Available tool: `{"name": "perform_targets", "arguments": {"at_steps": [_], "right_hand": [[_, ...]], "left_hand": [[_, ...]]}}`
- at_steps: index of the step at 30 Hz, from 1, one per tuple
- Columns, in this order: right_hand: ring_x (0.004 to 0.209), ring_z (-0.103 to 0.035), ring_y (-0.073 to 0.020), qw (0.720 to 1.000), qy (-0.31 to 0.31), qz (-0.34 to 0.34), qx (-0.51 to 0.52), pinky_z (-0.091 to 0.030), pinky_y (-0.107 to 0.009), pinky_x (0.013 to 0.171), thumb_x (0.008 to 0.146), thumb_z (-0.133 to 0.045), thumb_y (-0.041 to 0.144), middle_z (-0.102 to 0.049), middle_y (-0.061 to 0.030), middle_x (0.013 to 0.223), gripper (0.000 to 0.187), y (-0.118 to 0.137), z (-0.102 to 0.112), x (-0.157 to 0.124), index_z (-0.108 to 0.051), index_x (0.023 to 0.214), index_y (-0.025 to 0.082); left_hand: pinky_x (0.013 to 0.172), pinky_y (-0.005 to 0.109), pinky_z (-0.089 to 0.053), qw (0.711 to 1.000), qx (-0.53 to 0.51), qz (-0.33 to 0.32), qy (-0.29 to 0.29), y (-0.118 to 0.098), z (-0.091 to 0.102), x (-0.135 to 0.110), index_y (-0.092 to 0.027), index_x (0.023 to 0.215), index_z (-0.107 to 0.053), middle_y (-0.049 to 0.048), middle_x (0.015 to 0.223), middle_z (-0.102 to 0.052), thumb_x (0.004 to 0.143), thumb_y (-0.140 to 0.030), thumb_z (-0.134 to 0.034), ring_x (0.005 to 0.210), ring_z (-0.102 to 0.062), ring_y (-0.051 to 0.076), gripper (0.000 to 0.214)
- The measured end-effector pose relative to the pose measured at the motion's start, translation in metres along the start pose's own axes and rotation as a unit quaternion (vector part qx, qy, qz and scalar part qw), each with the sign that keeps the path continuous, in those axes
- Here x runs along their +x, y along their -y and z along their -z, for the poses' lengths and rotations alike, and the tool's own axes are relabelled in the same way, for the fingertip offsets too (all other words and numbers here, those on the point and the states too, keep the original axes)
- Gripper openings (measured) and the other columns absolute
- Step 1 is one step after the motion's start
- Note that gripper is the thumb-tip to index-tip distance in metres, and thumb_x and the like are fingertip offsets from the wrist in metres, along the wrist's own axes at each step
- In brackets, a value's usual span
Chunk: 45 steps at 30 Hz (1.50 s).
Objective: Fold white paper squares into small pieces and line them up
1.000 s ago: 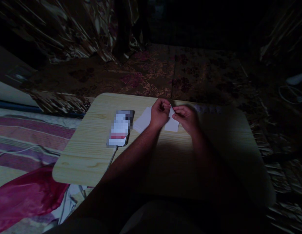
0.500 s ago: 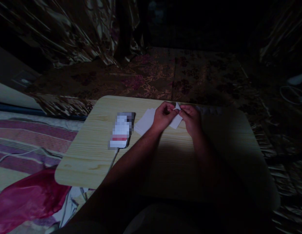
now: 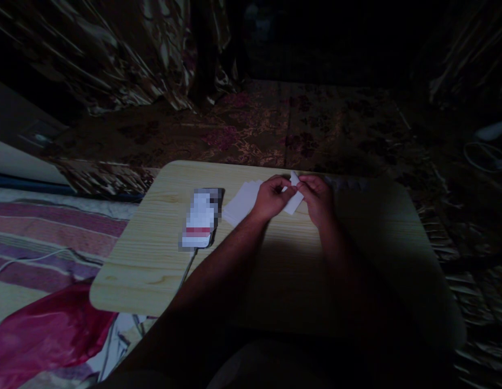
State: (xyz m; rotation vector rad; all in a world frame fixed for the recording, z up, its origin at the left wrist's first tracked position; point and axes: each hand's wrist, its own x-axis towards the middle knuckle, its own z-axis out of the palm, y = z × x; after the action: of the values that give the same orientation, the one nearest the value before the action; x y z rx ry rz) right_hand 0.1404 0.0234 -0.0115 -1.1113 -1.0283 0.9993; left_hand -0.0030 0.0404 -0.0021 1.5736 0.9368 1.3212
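Note:
Near the far edge of the wooden table (image 3: 133, 265), both hands are closed on one small white sheet of paper (image 3: 293, 204). My left hand (image 3: 272, 197) pinches it between thumb and fingers from the left. From the right, my right hand (image 3: 316, 195) grips the same sheet, thumb close to the other thumb. The paper's top rises to a folded point between the fingertips, and its lower part hangs toward me. Just left of my left hand lies a fanned stack of white paper (image 3: 240, 202). Several small folded paper pieces (image 3: 348, 185) sit in shadow beyond my right hand.
A phone (image 3: 200, 219), its screen blurred out, lies on the table's left with a cable (image 3: 188, 269) running toward me. Left of the table are a striped bedspread (image 3: 44, 229) and a pink-red cloth (image 3: 48, 329). Patterned fabric (image 3: 234, 127) covers the surface behind.
The pointed top of the paper has tipped slightly left and lower between the fingertips. My left hand's fingers have shifted a little downward; both hands keep hold of the sheet.

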Motion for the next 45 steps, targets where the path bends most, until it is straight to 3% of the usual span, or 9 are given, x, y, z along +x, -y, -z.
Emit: {"name": "perform_targets", "arguments": {"at_steps": [5,13,21,34,43,45], "right_hand": [[0.078,-0.067,-0.0179,1.000,-0.003,0.000,-0.008,-0.053,-0.031,0.068,0.074,-0.075,0.042,-0.073,-0.0042,0.089,0.031,0.001,0.000,0.000,-0.066,0.095,0.021],[0.066,-0.063,-0.0150,1.000,0.017,-0.001,-0.008,-0.050,-0.027,0.052,0.075,-0.074,0.042,-0.072,-0.0020,0.084,0.030,-0.002,0.000,-0.001,-0.066,0.095,0.022],[0.063,-0.063,-0.0141,0.999,0.034,-0.004,-0.009,-0.051,-0.027,0.052,0.074,-0.074,0.038,-0.072,-0.0009,0.081,0.029,-0.003,0.002,-0.001,-0.072,0.098,0.022],[0.057,-0.060,-0.0118,0.999,0.041,0.002,-0.006,-0.050,-0.027,0.052,0.074,-0.075,0.037,-0.073,-0.0002,0.078,0.033,-0.002,0.003,-0.002,-0.076,0.102,0.022],[0.068,-0.066,-0.0147,1.000,0.014,0.004,-0.013,-0.050,-0.025,0.052,0.069,-0.074,0.029,-0.076,-0.0032,0.089,0.034,0.005,-0.005,-0.004,-0.072,0.102,0.020],[0.074,-0.069,-0.0160,1.000,0.009,0.011,-0.014,-0.053,-0.026,0.059,0.070,-0.072,0.026,-0.077,-0.0046,0.092,0.031,0.005,-0.007,-0.004,-0.072,0.101,0.020]], "left_hand": [[0.077,0.030,-0.048,0.999,0.018,-0.039,0.018,0.003,0.000,0.001,-0.018,0.074,-0.070,0.0049,0.087,-0.067,0.078,-0.031,-0.073,0.082,-0.061,0.016,0.014],[0.053,0.024,-0.042,0.996,0.010,0.068,-0.048,0.002,0.000,0.000,-0.017,0.073,-0.067,0.0011,0.066,-0.064,0.078,-0.035,-0.070,0.057,-0.053,0.012,0.019],[0.047,0.023,-0.040,0.989,-0.041,0.116,-0.085,-0.006,-0.002,-0.001,-0.017,0.072,-0.063,-0.0010,0.060,-0.061,0.078,-0.039,-0.071,0.050,-0.051,0.011,0.024],[0.049,0.022,-0.038,0.990,-0.026,0.081,-0.109,-0.005,-0.002,-0.001,-0.019,0.081,-0.059,-0.0019,0.065,-0.059,0.085,-0.039,-0.065,0.054,-0.050,0.010,0.021],[0.053,0.022,-0.039,0.991,-0.027,0.083,-0.104,-0.004,-0.003,-0.001,-0.019,0.080,-0.059,-0.0022,0.067,-0.059,0.085,-0.038,-0.065,0.057,-0.049,0.010,0.021],[0.057,0.022,-0.041,0.992,-0.031,0.075,-0.101,-0.002,-0.002,0.000,-0.018,0.080,-0.059,-0.0019,0.069,-0.060,0.084,-0.037,-0.066,0.059,-0.050,0.010,0.020]]}}
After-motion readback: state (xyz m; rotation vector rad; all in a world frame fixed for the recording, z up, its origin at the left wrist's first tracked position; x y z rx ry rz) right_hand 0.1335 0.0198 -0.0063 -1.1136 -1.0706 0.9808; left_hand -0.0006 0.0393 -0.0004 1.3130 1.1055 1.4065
